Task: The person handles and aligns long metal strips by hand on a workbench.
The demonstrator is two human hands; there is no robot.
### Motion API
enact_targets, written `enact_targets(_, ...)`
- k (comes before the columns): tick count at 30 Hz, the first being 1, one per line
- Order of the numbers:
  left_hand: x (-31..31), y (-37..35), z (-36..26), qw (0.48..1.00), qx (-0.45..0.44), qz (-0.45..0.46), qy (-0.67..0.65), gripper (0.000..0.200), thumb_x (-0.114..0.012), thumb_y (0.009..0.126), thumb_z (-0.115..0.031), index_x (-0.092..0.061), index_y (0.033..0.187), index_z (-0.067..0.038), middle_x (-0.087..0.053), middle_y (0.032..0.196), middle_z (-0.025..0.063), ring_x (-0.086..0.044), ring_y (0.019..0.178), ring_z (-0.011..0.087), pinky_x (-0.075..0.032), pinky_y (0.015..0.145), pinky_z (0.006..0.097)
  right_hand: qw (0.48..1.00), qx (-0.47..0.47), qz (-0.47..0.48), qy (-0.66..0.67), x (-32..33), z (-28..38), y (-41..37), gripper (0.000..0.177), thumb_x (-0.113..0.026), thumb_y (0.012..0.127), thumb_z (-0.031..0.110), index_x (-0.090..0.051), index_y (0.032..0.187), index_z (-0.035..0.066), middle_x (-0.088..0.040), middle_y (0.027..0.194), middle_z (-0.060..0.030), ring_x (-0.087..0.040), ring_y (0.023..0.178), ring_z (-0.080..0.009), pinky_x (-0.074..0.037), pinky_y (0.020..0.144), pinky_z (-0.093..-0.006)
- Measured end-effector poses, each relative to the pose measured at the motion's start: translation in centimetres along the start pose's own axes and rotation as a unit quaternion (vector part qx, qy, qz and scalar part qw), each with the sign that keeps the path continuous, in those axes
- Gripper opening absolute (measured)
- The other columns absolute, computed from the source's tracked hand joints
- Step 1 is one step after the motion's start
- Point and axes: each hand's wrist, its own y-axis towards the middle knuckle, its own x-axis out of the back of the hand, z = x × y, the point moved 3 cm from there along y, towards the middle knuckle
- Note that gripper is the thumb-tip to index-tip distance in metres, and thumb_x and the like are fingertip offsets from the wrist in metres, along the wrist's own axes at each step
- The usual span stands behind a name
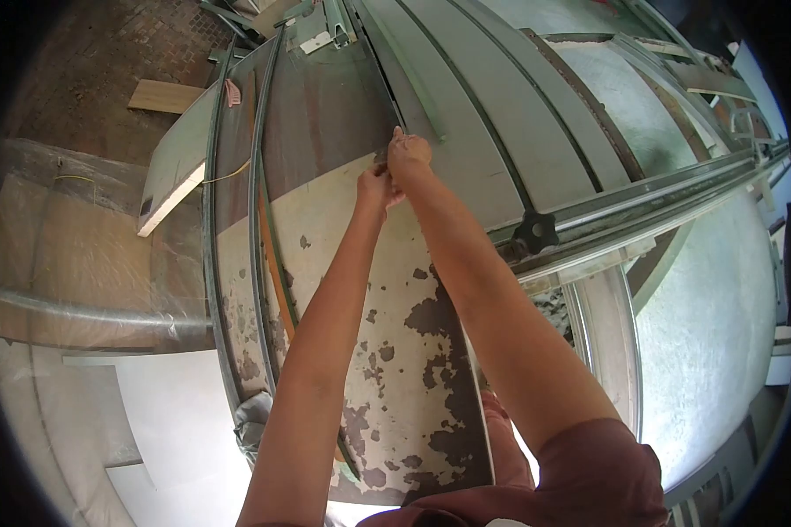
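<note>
Both of my arms reach forward over a worn tabletop with peeling cream paint (382, 316). My left hand (376, 187) is closed in a pinch beside the other hand, low over the boundary between the cream surface and a smooth brown part (325, 114). Just ahead and to the right, my right hand (410, 158) is curled closed at the dark gap (382, 75) along the tabletop's edge. The two hands touch or nearly touch. Whatever lies between their fingers is hidden or too small to name.
A grey slotted table (466, 123) with a long pale green strip (413, 79) lies to the right. A black star knob (534, 233) sits by a metal rail (642, 198). Long metal bars (260, 176) run along the left. A wooden board (165, 96) lies beyond.
</note>
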Motion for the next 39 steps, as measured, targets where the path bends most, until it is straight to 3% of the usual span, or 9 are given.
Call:
enact_targets(5, -1.5, 2.6, 2.1, 0.905, -0.171, -0.057, 0.385, 0.032, -0.055, 0.079, -0.022, -0.053, 0.106, -0.006, -0.055, 0.099, 0.0108, -0.055, 0.087, 0.0305, -0.048, 0.073, 0.0409, 0.995, 0.015, 0.084, -0.041, 1.1, -0.3, 0.7, 0.054, -0.058, 0.079, 0.025, -0.041, 0.127, 0.007, -0.059, 0.106, -0.0014, -0.061, 0.085, -0.0185, -0.048, 0.05, -0.03)
enact_targets(7, -2.2, 2.7, 2.6, 0.827, -0.245, -0.219, 0.456, 0.034, -0.06, 0.074, -0.029, -0.055, 0.103, -0.012, -0.051, 0.105, 0.0099, -0.049, 0.095, 0.0331, -0.04, 0.079, 0.0463, 0.997, 0.067, 0.021, -0.023, 2.5, -0.4, -1.1, 0.032, -0.034, 0.091, 0.016, -0.051, 0.113, 0.002, -0.061, 0.101, -0.0079, -0.059, 0.093, -0.0221, -0.05, 0.068, -0.0312)
enact_targets(14, -2.0, 3.8, 2.7, 0.816, -0.217, -0.241, 0.479, 0.035, -0.061, 0.071, -0.034, -0.056, 0.099, -0.014, -0.05, 0.107, 0.0081, -0.045, 0.103, 0.0297, -0.035, 0.08, 0.045, 0.998, 0.065, -0.006, -0.015, 1.9, -0.3, 0.4, 0.031, -0.033, 0.091, 0.015, -0.051, 0.114, 0.003, -0.061, 0.102, -0.0067, -0.06, 0.092, -0.0209, -0.05, 0.068, -0.0314)
enact_targets(17, -1.5, 5.5, 2.7, 0.848, -0.155, -0.208, 0.462, 0.034, -0.062, 0.071, -0.034, -0.056, 0.098, -0.014, -0.051, 0.105, 0.0072, -0.046, 0.101, 0.0286, -0.035, 0.08, 0.0446, 0.994, 0.046, 0.079, -0.061, 1.2, 0.3, 2.5, 0.067, -0.054, 0.078, 0.025, -0.024, 0.135, 0.01, -0.051, 0.119, 0.0017, -0.055, 0.099, -0.0136, -0.049, 0.054, -0.0284)
enact_targets(23, -1.4, 7.4, 2.9, 0.845, -0.113, -0.161, 0.497, 0.03, -0.06, 0.072, -0.033, -0.056, 0.096, -0.015, -0.052, 0.104, 0.0078, -0.048, 0.1, 0.0276, -0.037, 0.077, 0.0456, 0.99, 0.046, 0.11, -0.074, 1.7, 0.7, 3.4, 0.062, -0.054, 0.078, 0.024, -0.03, 0.133, 0.01, -0.051, 0.12, 0.0028, -0.056, 0.098, -0.0142, -0.049, 0.054, -0.0281)
enact_targets(25, -1.7, 7.1, 2.7, 0.836, -0.171, -0.212, 0.476, 0.035, -0.059, 0.073, -0.033, -0.053, 0.102, -0.015, -0.053, 0.103, 0.0077, -0.05, 0.099, 0.028, -0.039, 0.076, 0.0456, 0.998, 0.055, -0.04, -0.015, 2.3, 0.6, 2.4, 0.031, -0.034, 0.09, 0.017, -0.056, 0.109, 0.006, -0.06, 0.106, -0.0039, -0.059, 0.095, -0.02, -0.049, 0.071, -0.0303)
enact_targets(32, -1.4, 7.6, 1.4, 0.86, -0.286, -0.186, 0.379, 0.051, -0.059, 0.075, -0.036, -0.041, 0.118, -0.016, -0.054, 0.099, 0.0079, -0.051, 0.1, 0.0291, -0.042, 0.078, 0.0426, 0.998, 0.049, -0.041, 0.001, 1.9, 0.8, 4.5, 0.033, -0.032, 0.091, 0.02, -0.057, 0.107, 0.007, -0.06, 0.105, -0.0053, -0.057, 0.098, -0.0201, -0.048, 0.074, -0.0312)
enact_targets(34, -1.5, 8.2, 0.9, 0.874, -0.302, -0.132, 0.358, 0.052, -0.058, 0.075, -0.037, -0.04, 0.119, -0.014, -0.056, 0.102, 0.0094, -0.053, 0.097, 0.0307, -0.042, 0.079, 0.0413, 0.996, 0.034, 0.081, -0.026, 1.9, 0.8, 5.3, 0.07, -0.051, 0.079, 0.036, -0.019, 0.137, 0.01, -0.045, 0.127, 0.0041, -0.051, 0.106, -0.0133, -0.05, 0.058, -0.0305)
enact_targets(39, -1.3, 8.6, -0.9, 0.891, -0.259, -0.113, 0.356, 0.059, -0.057, 0.075, -0.04, -0.035, 0.121, -0.011, -0.058, 0.102, 0.0174, -0.056, 0.096, 0.0338, -0.042, 0.08, 0.0416, 0.995, 0.053, 0.055, -0.064, 2.6, 1.0, 5.9, 0.065, -0.047, 0.082, 0.035, -0.022, 0.136, 0.01, -0.047, 0.124, 0.0042, -0.053, 0.103, -0.0141, -0.05, 0.057, -0.03)
